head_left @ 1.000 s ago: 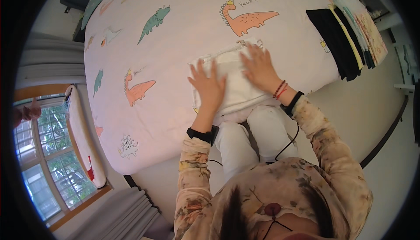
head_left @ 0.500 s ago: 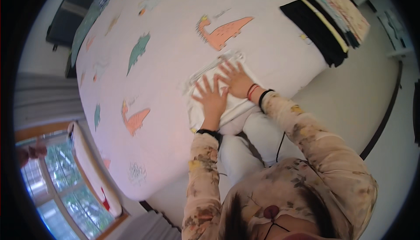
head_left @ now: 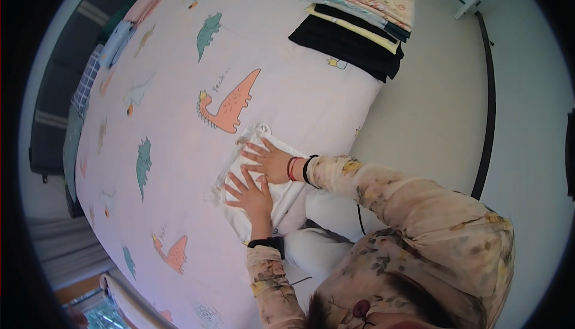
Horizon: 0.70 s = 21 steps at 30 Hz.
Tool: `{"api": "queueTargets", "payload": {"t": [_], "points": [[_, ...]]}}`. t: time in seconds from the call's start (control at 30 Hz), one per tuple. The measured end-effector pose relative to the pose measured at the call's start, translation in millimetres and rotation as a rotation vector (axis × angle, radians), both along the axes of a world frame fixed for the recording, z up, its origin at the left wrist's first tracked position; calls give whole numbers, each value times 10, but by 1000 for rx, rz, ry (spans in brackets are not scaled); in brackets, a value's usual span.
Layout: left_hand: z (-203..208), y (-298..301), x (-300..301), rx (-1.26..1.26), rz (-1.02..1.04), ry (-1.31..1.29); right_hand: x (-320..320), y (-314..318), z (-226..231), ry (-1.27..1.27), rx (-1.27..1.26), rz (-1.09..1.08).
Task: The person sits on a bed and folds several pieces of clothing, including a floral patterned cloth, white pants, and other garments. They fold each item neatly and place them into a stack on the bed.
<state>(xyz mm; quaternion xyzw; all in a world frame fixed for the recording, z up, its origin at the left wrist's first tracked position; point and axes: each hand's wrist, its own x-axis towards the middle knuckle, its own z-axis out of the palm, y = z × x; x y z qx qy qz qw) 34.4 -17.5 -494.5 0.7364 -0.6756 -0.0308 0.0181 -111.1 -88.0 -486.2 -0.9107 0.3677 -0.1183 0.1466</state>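
Observation:
A white folded cloth (head_left: 284,197), perhaps a garment, lies at the near edge of the bed, its far edge a little crumpled. My left hand (head_left: 251,200) presses flat on its near-left part, fingers spread. Just to the right and farther off, my right hand (head_left: 269,162) also rests on the cloth, palm down with fingers apart. The two hands nearly touch. Neither grips the fabric, and part of the cloth is hidden beneath them.
The bed has a pale pink dinosaur-print sheet (head_left: 179,89). A stack of folded clothes (head_left: 347,47), black, yellow and flowered, sits at its far right edge. More folded clothes (head_left: 117,41) lie along the far left side. Beige floor (head_left: 431,107) runs along the right.
My view has turned, so bed, cloth and hands appear lower and farther left. Both hands stay flat on the white cloth, with little visible shift against it.

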Motion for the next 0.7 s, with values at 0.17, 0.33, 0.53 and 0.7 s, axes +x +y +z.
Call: {"api": "queueTargets", "payload": {"t": [0.17, 0.33, 0.53, 0.7], "points": [[70, -9, 31, 40, -2, -24, 60, -16, -2, 31, 2, 5], [595, -161, 145, 126, 57, 206, -19, -25, 399, 26, 173, -78], [1635, 903, 313, -476, -76, 360, -1247, -90, 834, -825, 360, -459], [1677, 2461, 541, -518, 222, 92, -3266, -233, 1158, -1680, 677, -723]]}}
